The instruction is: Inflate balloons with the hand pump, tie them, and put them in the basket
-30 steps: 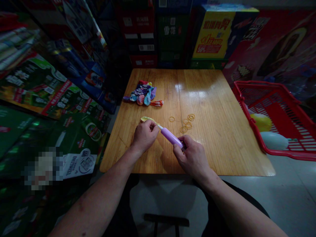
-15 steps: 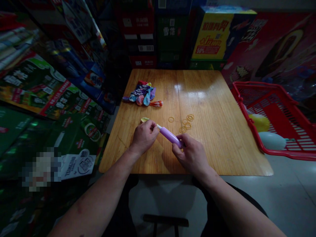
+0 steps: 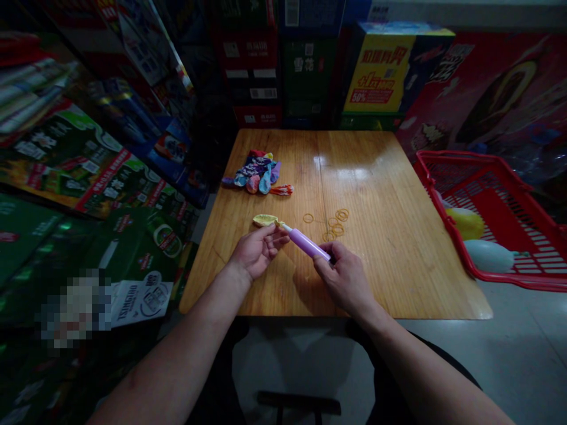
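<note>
A purple hand pump (image 3: 309, 244) with a white nozzle slants above the wooden table (image 3: 376, 206). My right hand (image 3: 348, 276) is wrapped round its rear end. On the nozzle sits the neck of a limp yellow balloon (image 3: 264, 220). My left hand (image 3: 261, 251) is beside the balloon's neck, palm turned up, fingers loosely curled and apart, thumb and forefinger just under the neck. Several rubber bands (image 3: 337, 229) lie beyond the pump. A pile of colourful uninflated balloons (image 3: 257, 172) rests at the table's far left.
A red basket (image 3: 491, 274) at the right holds an inflated yellow balloon (image 3: 467, 223) and a pale blue balloon (image 3: 489, 255). Stacked drink cartons (image 3: 305, 74) stand behind the table, and more cartons (image 3: 137, 248) on the left. A dark stool (image 3: 299, 402) shows below.
My left hand has loosened from around the balloon's neck and turned palm up, so more of the yellow balloon shows. My right hand still holds the pump. The view has tilted slightly.
</note>
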Demonstrator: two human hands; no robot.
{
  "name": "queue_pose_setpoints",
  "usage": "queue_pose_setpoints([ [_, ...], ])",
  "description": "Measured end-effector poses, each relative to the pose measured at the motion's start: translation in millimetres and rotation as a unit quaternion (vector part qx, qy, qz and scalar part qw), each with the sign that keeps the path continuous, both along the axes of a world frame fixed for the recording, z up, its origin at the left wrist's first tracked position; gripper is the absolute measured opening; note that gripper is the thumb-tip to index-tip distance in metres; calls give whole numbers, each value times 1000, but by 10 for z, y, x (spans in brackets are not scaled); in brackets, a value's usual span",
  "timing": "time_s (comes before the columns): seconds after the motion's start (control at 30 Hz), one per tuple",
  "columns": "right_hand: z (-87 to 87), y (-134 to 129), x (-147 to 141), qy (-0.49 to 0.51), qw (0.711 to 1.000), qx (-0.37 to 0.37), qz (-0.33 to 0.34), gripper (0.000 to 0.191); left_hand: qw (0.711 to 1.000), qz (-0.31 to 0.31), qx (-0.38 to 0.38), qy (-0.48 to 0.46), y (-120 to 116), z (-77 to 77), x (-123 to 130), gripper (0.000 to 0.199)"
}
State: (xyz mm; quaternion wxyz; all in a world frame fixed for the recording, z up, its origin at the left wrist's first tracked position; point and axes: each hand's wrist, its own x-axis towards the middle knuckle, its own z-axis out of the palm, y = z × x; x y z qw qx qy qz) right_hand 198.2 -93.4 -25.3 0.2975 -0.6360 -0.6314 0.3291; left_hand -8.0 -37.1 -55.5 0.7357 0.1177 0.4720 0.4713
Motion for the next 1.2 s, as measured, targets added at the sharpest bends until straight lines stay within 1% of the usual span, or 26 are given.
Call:
queue_pose_setpoints([
  [0.1, -2, -13, -18, 2, 1000, -10, 7, 18, 1000, 7, -6, -14, 15, -41, 2, 9],
  [0.23, -12, -15, -33, 21, 999, -28, 11, 21, 1000, 12, 11, 7, 0, -66, 32, 13],
  [0.33, -17, -6, -42, 54, 997, -51, 5, 24, 1000, 7, 12, 17, -17, -51, 46, 13],
  [0.4, -20, -4, -53, 66, 996, -61, 4, 23, 999, 17, 16, 23, -23, -37, 51, 14],
  [0.5, -29, -13, -75, 71, 996, -58, 5, 24, 999, 31, 31, 28, -20, -16, 65, 18],
  [0.6, -36, -27, -88, 79, 995, -57, 4, 24, 998, 31, 46, 31, -8, 4, 91, 23],
  [0.67, -38, -36, -88, 85, 995, -61, 5, 24, 995, 26, 70, 64, 3, 9, 108, 27],
  [0.77, -50, -46, -78, 93, 994, -64, 10, 22, 980, 19, 118, 162, 25, -11, 120, 29],
  [0.93, -90, -58, -58, 93, 993, -69, 14, 19, 935, 4, 158, 318, 58, -84, 113, 34],
  [1.07, -92, -65, -43, 80, 995, -60, 12, 16, 907, 4, 176, 383, 65, -81, 127, 33],
  [1.2, -84, -68, -31, 72, 996, -54, 6, 14, 883, 6, 191, 429, 55, -3, 170, 31],
])
